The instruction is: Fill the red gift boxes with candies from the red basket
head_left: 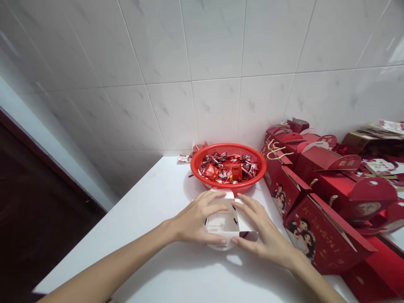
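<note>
Between my two hands, on the white table point(151, 202), is a small paper box point(223, 225) with its white inside showing and its top open. My left hand point(200, 216) grips its left side, thumb at the near edge and fingers at the far end. On the other side, my right hand point(261, 229) holds the right wall and a side flap, its fingers curved over them. A dark red patch shows under that flap. Just beyond the box stands a red plastic basket point(196, 168) full of wrapped sweets point(225, 166).
Red gift boxes point(318, 235), several with cord handles, crowd the table's right side. Printed cards point(184, 159) lie behind the basket on the left. A tiled wall point(214, 105) closes off the back. The table's left edge borders a dark doorway point(38, 202).
</note>
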Motion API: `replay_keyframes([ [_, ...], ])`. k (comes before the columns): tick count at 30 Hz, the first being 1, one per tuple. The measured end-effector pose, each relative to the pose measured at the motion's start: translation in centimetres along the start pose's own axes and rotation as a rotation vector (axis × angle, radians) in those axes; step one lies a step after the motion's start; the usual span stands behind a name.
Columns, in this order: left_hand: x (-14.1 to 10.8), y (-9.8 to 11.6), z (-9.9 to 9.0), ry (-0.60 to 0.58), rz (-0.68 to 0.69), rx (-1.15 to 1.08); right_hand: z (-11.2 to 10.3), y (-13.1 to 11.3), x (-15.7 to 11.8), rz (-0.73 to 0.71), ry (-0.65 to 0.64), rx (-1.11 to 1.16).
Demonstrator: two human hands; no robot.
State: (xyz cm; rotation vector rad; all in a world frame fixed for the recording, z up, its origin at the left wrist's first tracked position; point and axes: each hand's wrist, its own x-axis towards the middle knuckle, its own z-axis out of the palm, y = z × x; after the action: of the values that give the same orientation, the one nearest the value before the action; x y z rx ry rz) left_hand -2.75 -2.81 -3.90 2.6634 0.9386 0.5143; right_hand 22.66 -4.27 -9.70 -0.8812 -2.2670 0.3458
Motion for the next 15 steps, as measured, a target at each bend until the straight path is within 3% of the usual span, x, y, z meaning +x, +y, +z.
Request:
replay_keyframes([
  [5, 0.6, 0.3, -0.4, 0.056, 0.049, -0.115, -0.8, -0.1, 0.3, 0.002, 0.09, 0.01],
  [10, 3.6, -1.0, -3.3, 0.201, -0.028, -0.19, -1.5, -0.6, 0.6, 0.053, 0.311, 0.161],
  [12, 5.7, -2.4, -4.3, 0.191, -0.116, -0.1, -1.6, -0.6, 0.7, 0.096, 0.401, 0.212],
  [15, 9.0, -4.8, -4.6, 0.083, -0.395, 0.057, -1.5, -0.4, 0.8, 0.148, 0.465, 0.235],
])
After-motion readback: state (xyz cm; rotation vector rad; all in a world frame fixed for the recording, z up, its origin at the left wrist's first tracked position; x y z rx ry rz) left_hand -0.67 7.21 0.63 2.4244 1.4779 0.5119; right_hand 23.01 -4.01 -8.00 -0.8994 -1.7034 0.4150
